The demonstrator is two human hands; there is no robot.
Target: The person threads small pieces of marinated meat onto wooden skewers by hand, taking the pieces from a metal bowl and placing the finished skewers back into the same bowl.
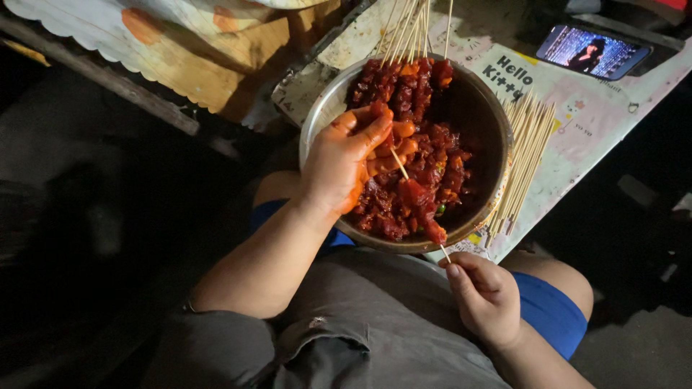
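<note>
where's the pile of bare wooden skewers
In the head view, the pile of bare wooden skewers lies on the patterned table, right of the round metal bowl.

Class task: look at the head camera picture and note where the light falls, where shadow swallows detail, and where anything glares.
Head view: light falls on the metal bowl, the marinated meat and both hands; the left side sinks into near-black shadow; the phone screen glows brightly at top right.

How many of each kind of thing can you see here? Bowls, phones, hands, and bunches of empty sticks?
Metal bowl of red marinated meat: 1
Phone with a lit screen: 1
Hands: 2, the left hand in the meat, the right hand pinching a partly loaded skewer
Bunch of bare sticks beside the bowl: 1
Total: 5
</note>
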